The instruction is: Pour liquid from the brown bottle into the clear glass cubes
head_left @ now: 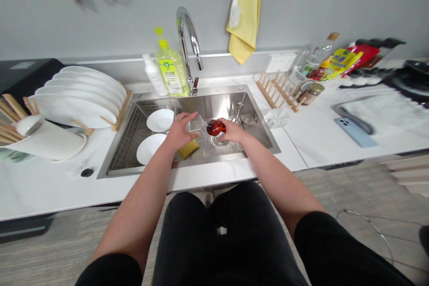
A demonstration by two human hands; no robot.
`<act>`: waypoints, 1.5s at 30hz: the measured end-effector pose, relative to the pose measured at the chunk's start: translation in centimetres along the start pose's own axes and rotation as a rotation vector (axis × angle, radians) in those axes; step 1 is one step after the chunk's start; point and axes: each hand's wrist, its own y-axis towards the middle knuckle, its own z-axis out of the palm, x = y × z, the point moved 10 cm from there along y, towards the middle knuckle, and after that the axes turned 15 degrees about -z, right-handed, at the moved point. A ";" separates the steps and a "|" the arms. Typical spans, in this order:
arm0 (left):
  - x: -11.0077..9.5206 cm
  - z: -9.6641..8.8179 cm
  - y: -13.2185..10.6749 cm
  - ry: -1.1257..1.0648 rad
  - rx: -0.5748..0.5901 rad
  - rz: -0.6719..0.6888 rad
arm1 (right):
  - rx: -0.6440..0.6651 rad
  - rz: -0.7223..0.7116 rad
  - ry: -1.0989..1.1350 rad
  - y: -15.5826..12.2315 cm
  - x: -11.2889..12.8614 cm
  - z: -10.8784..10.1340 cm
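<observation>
Both my hands are over the steel sink (231, 105). My left hand (180, 130) is closed around a clear, square-sided bottle or jar (196, 126) tipped on its side, its open end facing right. My right hand (232, 131) grips a small glossy red-brown bottle (216, 128), also lying sideways, with its narrow end towards the clear container. Whether the two touch, I cannot tell. A yellow sponge (188, 149) lies just below my left hand. Two white bowls (161, 120) sit in the wire basket at the sink's left side.
Behind the sink stand a chrome faucet (187, 31), a yellow-green dish soap bottle (172, 71) and a white bottle (154, 76). White plates (77, 103) fill a wooden rack on the left. To the right are a wooden rack (278, 91), a jar (311, 94) and a phone (355, 132).
</observation>
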 end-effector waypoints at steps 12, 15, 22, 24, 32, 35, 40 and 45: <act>-0.7 -0.2 -0.1 0.011 -0.001 0.008 | 0.016 0.003 0.021 0.0 0.5 0.0; -1.0 -0.3 0.0 0.000 -0.001 0.013 | -0.001 -0.011 0.040 0.0 0.5 -0.2; -1.4 -0.5 0.0 -0.001 -0.007 0.029 | -0.011 -0.019 0.060 0.0 0.9 -0.4; -1.5 -0.6 0.0 0.002 -0.006 0.030 | -0.015 -0.023 0.053 0.0 1.0 -0.5; -1.9 -0.8 0.0 0.009 -0.004 0.037 | -0.004 -0.030 0.030 0.0 1.5 -0.6; -1.9 -0.9 -0.1 0.018 -0.009 0.040 | 0.001 -0.030 0.026 -0.1 1.8 -0.7; -2.1 -1.0 -0.1 0.033 -0.014 0.045 | 0.006 -0.042 0.040 0.0 1.8 -0.6; -2.5 -1.1 -0.1 0.041 -0.013 0.047 | 0.001 -0.039 0.044 -0.1 1.7 -0.6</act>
